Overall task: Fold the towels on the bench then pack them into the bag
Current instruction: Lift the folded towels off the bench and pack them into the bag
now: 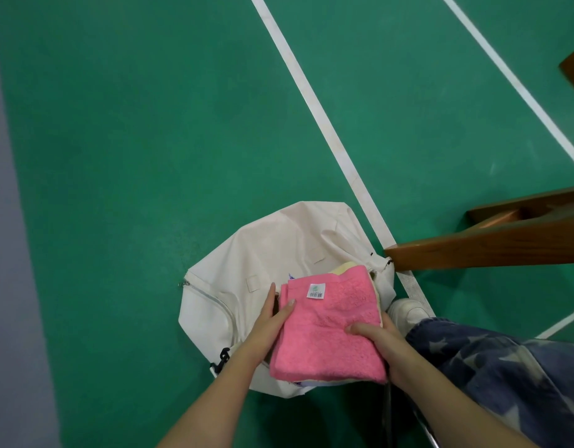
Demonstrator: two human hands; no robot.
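Observation:
A stack of folded towels is held over the cream bag lying on the green floor. The pink towel lies on top, with a barcode label near its far edge; a pale yellow towel peeks out beneath it. My left hand holds the stack's left edge, thumb on top and fingers under. My right hand grips the right edge, thumb pressed on the pink towel. The bag's opening is hidden under the towels.
A brown wooden bench juts in from the right, close to the bag. My leg in blue patterned jeans and a white shoe stand beside the bag. White court lines cross the green floor.

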